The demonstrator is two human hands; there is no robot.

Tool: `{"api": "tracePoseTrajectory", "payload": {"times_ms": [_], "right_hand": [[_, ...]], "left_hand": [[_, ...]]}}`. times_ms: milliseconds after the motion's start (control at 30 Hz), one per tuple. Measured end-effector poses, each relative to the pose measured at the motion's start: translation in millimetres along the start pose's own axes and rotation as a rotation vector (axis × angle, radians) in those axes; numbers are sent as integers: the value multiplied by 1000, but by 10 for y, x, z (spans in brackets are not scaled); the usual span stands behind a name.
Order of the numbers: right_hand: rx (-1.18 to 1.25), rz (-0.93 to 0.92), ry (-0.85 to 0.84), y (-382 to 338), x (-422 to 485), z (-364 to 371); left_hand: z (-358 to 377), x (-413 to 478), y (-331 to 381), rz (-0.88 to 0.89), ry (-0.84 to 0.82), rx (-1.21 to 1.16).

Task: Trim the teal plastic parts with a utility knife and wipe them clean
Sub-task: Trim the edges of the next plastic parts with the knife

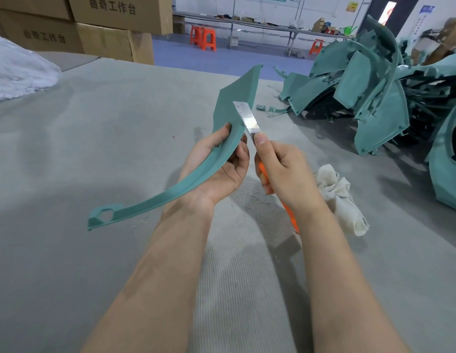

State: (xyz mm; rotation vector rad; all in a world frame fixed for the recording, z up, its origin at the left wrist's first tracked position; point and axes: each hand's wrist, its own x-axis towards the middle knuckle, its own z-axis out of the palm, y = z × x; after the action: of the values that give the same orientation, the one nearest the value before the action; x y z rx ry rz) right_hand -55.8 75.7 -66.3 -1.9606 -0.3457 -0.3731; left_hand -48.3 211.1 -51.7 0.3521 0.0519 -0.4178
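Note:
A long curved teal plastic part [229, 110] is held up over the grey table, its wide end pointing away and its narrow end with a hole at the lower left. My left hand [219, 166] grips it at the middle, fingers curled round its edge. My right hand [285, 171] holds an orange utility knife [266, 182], thumb pressed near the blade. The steel blade [244, 115] lies against the part's right edge. A crumpled white cloth [341, 197] lies on the table just right of my right wrist.
A heap of teal plastic parts [374, 93] fills the right side of the table [94, 149]. Small teal offcuts [261, 107] lie near it. A white bag [15, 70] sits far left, cardboard boxes [104, 26] behind. Orange stools [202, 36] stand on the blue floor.

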Motion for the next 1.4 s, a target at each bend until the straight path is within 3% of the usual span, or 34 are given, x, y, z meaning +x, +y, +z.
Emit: {"api": "tracePoseTrajectory", "payload": {"times_ms": [167,300,600,1267,1400], "right_hand": [[-58,-16,-127,6,-16,86],[-36,-16,-135,-10,-22,105],[28,20,77,-18,2,26],[-150,-48,-156,-136,-65,159],[-178,-64,-190,-147,-72,185]], "left_hand": [[9,27,19,87,110,-19],[5,25,58,121,113,31],[6,9,44,44,-2,59],[0,17,62,117,190,-79],[-31,9,107,95,150,-130]]}}
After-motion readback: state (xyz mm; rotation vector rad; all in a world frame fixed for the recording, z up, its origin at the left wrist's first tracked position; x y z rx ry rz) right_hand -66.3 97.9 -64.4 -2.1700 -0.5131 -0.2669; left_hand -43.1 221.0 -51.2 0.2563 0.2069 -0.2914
